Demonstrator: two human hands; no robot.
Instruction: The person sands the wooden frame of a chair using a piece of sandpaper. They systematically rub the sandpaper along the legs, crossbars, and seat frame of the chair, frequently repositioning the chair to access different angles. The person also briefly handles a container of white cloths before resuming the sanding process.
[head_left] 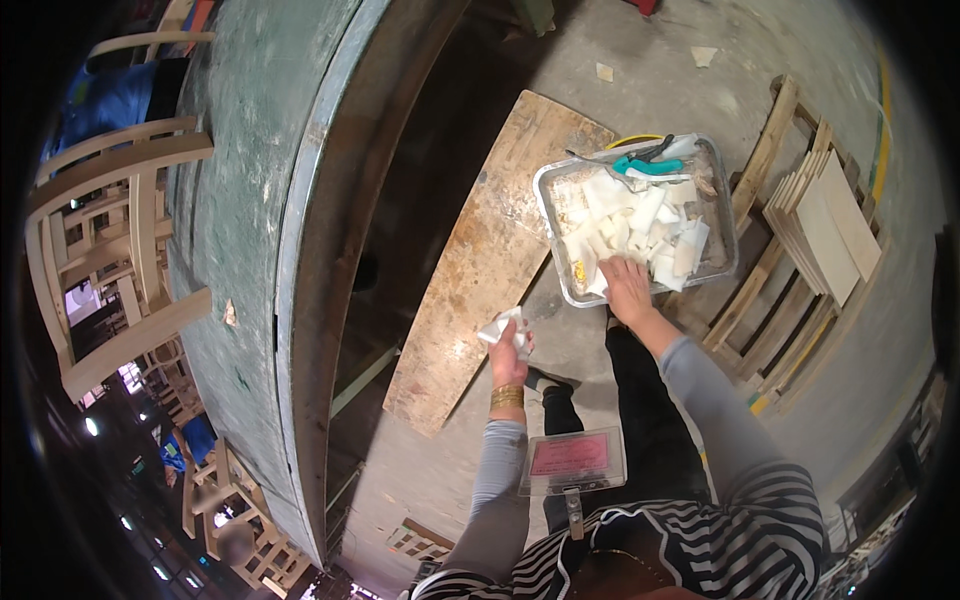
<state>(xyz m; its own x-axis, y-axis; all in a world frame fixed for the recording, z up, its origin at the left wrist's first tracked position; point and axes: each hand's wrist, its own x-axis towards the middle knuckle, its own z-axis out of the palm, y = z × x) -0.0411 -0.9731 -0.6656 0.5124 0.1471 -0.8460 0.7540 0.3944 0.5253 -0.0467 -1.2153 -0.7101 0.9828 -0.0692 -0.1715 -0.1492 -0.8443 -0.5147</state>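
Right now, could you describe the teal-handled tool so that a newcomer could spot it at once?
Find the metal tray on the concrete floor, right of the long wooden plank. The teal-handled tool lies at the tray's far edge, beyond the heap of white pieces. It is the only coloured thing in the tray.

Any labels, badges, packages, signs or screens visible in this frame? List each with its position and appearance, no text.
Pink rectangular badge in a clear plastic holder: hangs at the person's chest, lower centre, between the grey-sleeved forearms, with a metal clip below it.
No packages, signs or screens can be made out.
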